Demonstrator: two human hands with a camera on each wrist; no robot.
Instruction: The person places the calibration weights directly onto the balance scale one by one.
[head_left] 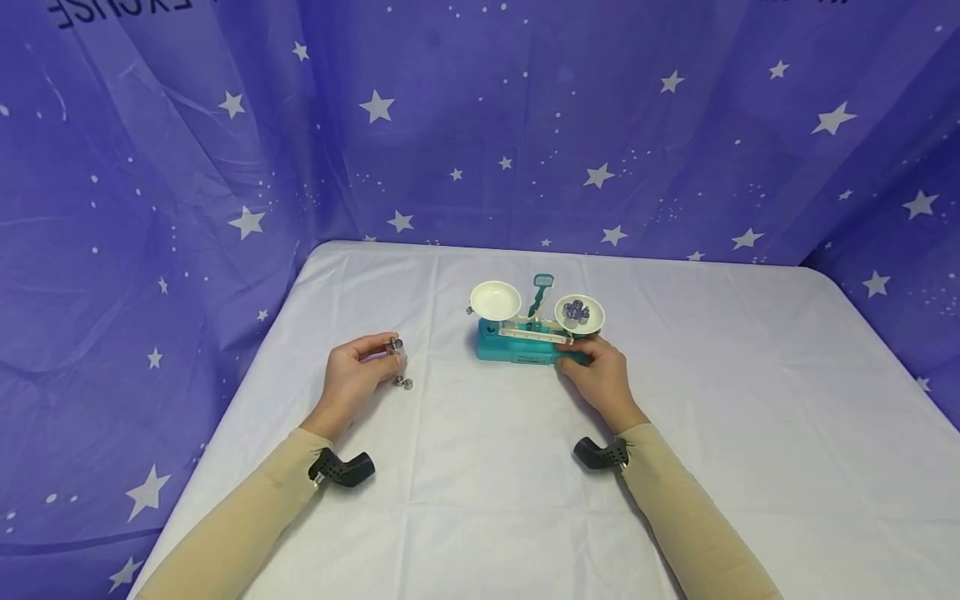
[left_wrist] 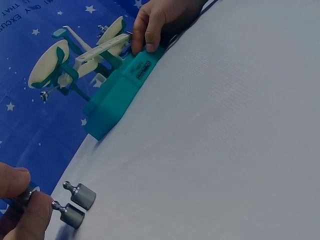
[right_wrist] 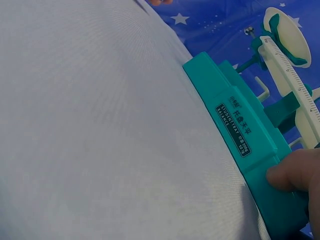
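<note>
My left grip [head_left: 354, 371] pinches a weight [head_left: 396, 343], right grip [head_left: 602, 379] the balance [head_left: 523, 350].
Two more weights [left_wrist: 83, 197] stand nearby; my fingers partly hide mine.

Teal tray balance [right_wrist: 259, 139], black label [right_wrist: 233, 131] reading STUDENT TRAY BALANCE, white graduated beam [right_wrist: 289, 77], pale pan [right_wrist: 295, 37] at upper right, right hand [right_wrist: 301, 172] gripping balance's lower end, white-clothed counter [right_wrist: 110, 125], blue star-print curtain [right_wrist: 215, 37]

Gripped by the right hand [head_left: 602, 377], a teal scale [head_left: 496, 346] with two white pans [head_left: 495, 300] stands upright; purple pieces [head_left: 576, 312] cluster in the pan nearest that hand. The left hand [head_left: 356, 377] pinches a metal weight [head_left: 395, 342]; two silver weights [left_wrist: 72, 216] stand beside it.
</note>
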